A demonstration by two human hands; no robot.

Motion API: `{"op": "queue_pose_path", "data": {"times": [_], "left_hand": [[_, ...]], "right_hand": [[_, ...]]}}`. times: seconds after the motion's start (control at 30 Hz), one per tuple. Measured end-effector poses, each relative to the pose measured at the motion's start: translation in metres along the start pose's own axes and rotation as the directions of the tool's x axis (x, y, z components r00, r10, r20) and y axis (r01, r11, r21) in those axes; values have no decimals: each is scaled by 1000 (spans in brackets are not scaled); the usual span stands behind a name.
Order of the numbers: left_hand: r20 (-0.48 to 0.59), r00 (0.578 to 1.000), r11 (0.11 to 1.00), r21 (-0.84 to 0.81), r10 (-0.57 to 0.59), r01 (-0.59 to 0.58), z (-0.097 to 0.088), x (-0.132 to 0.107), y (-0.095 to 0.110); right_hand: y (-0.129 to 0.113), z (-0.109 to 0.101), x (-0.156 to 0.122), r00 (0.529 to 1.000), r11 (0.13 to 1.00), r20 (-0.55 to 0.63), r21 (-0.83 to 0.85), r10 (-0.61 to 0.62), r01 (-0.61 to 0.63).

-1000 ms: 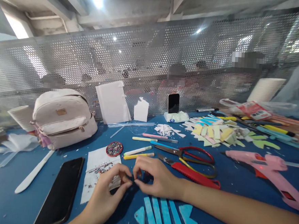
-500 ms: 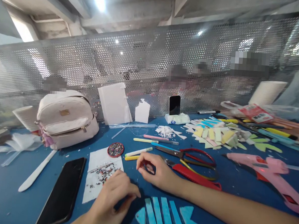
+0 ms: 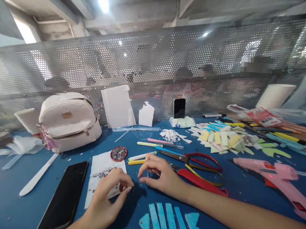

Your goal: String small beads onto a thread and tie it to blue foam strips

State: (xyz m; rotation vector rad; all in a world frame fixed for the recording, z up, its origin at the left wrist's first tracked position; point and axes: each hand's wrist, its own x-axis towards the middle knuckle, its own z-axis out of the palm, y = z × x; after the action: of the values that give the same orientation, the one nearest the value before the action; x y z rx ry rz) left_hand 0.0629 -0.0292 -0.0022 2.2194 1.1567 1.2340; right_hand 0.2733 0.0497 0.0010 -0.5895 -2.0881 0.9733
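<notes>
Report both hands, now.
Left hand: closed in a pinch; can't tell if anything tiny is held.
Right hand: curled, fingertips close; can't tell whether open, closed or holding.

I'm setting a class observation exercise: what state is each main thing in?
Left hand, curled, grip unclear
Right hand, curled, grip unclear
White paper, strewn with loose bits
Blue strips, separate, side by side
Red-rimmed dish, holding glittery bits
Scissors, lying flat
Glue gun, on its side
Black phone, lying flat
Far phone, upright
Backpack, standing upright
</notes>
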Motion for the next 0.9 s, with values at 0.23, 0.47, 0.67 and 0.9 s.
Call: {"op": "queue_pose_path", "data": {"times": [0.23,0.47,0.67,0.9], "left_hand": [[10,1000,1000,4,-7,7,1,0,-1],[18,1000,1000,28,0,-1,2,0,0],[-18,1000,1000,30,-3,3,2,0,0],[-90,996,996,87,-18,26,-10,11,-1]], "right_hand": [[-2,0,1,998,999,-62,39,5,-2],[-2,0,-1,999,1000,-43,-24,12,-13],[-4,-1,0,999,999,-52,-45,-12,10],[-2,-1,1,997,1000,-82,-27,12,-15]]}}
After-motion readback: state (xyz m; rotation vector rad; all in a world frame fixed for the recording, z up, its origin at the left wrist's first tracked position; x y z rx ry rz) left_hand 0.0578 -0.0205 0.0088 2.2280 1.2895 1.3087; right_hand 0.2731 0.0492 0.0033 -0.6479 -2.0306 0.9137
